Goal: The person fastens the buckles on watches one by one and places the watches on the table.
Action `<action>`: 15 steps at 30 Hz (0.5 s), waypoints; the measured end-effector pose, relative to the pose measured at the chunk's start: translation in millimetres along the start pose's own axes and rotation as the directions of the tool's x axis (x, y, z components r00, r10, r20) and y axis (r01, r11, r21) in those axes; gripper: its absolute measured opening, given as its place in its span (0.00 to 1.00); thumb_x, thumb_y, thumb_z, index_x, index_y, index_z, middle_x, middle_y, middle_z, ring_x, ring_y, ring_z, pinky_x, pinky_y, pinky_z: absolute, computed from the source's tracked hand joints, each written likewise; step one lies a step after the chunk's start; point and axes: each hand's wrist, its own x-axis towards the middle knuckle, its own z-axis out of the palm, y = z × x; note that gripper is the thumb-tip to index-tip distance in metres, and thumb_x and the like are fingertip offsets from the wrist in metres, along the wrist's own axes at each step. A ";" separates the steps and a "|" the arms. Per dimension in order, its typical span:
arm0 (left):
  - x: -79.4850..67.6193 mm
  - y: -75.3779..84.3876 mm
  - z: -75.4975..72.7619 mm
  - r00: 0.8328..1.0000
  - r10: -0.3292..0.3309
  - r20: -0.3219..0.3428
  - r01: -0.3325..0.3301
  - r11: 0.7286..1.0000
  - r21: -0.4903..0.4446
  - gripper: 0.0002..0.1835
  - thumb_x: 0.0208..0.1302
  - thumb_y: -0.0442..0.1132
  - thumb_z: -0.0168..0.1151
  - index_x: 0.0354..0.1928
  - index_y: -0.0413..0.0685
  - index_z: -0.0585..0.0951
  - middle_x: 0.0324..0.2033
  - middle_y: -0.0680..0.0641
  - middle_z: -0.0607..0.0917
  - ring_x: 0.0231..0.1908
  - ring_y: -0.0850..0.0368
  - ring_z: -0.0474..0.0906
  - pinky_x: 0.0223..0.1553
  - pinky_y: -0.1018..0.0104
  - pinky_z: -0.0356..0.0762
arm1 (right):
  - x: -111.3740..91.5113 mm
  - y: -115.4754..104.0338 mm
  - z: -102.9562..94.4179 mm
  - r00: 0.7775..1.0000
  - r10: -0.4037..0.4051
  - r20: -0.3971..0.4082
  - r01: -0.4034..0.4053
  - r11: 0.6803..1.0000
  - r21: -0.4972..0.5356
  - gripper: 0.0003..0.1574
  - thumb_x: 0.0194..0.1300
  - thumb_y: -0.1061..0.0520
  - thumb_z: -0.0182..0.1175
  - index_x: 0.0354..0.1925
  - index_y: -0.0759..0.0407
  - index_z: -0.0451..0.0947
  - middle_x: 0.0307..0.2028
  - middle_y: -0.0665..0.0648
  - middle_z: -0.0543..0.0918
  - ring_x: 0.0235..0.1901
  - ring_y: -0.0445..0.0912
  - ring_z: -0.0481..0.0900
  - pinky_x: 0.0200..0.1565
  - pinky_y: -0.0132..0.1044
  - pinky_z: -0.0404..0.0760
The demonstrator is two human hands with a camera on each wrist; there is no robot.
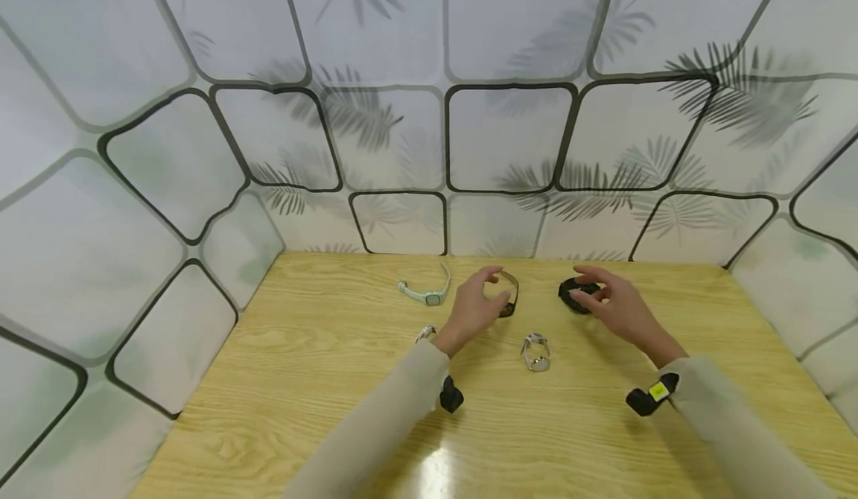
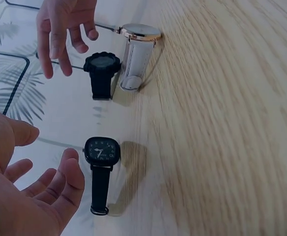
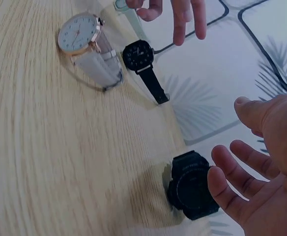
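My left hand [image 1: 473, 308] hovers beside a black square-faced watch [image 2: 102, 151], thumb and fingers parted with the watch outside their gap in the left wrist view. That watch stands on its edge, its strap curving back. On the right, my other hand [image 1: 620, 309] reaches over a chunky black sports watch [image 3: 192, 187]. Its fingers are spread and loosely bent, fingertips right at the watch's edge in the right wrist view. Neither hand grips anything. Between the hands and nearer me is a watch with a white strap and rose-gold case [image 3: 79, 33].
Farther left lies a mint-green watch [image 1: 433, 299] with its strap spread out. Another light-coloured watch [image 1: 426, 332] is partly hidden behind my left wrist. A patterned cloth wall [image 1: 496, 223] rises along the back edge of the wooden table [image 1: 322, 380].
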 end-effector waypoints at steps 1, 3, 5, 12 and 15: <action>-1.1 -1.0 -1.7 1.000 0.005 -0.008 -0.005 1.000 -0.001 0.26 0.75 0.39 0.62 0.71 0.48 0.72 0.61 0.37 0.79 0.15 0.64 0.62 0.21 0.70 0.67 | 1.8 -2.5 1.8 1.000 -0.008 0.002 0.007 1.000 0.005 0.36 0.77 0.49 0.60 0.75 0.62 0.65 0.61 0.70 0.78 0.43 0.59 0.84 0.34 0.41 0.82; -3.4 -3.1 -5.0 0.999 0.016 -0.032 -0.016 1.000 0.001 0.26 0.74 0.38 0.63 0.71 0.47 0.73 0.60 0.36 0.80 0.14 0.65 0.64 0.19 0.71 0.68 | 6.0 -7.6 6.1 1.000 -0.024 0.012 0.024 1.000 0.019 0.36 0.77 0.50 0.60 0.74 0.63 0.65 0.61 0.70 0.78 0.44 0.58 0.84 0.36 0.40 0.83; -6.1 -5.3 -8.1 0.999 0.010 -0.046 -0.011 1.000 -0.016 0.26 0.74 0.38 0.62 0.72 0.46 0.72 0.60 0.35 0.79 0.14 0.65 0.66 0.18 0.71 0.69 | 10.3 -13.1 10.9 0.999 -0.035 0.023 0.034 0.999 0.033 0.36 0.77 0.50 0.61 0.74 0.63 0.65 0.61 0.70 0.78 0.44 0.57 0.84 0.37 0.41 0.83; -10.6 -12.4 -12.4 0.996 -0.025 -0.086 0.022 0.999 -0.034 0.26 0.74 0.37 0.63 0.71 0.45 0.73 0.61 0.33 0.77 0.20 0.64 0.75 0.22 0.71 0.74 | 27.0 -24.2 32.7 0.996 -0.050 0.079 0.044 0.996 0.073 0.37 0.76 0.50 0.62 0.74 0.61 0.66 0.62 0.71 0.76 0.43 0.56 0.85 0.36 0.43 0.85; -11.1 -14.8 -11.3 0.994 -0.042 -0.103 0.041 0.999 -0.009 0.26 0.73 0.38 0.64 0.70 0.45 0.73 0.61 0.32 0.77 0.23 0.63 0.76 0.25 0.70 0.76 | 34.0 -26.3 42.9 0.992 -0.033 0.125 0.022 0.995 0.094 0.39 0.75 0.50 0.63 0.76 0.60 0.64 0.65 0.72 0.73 0.45 0.57 0.86 0.37 0.45 0.86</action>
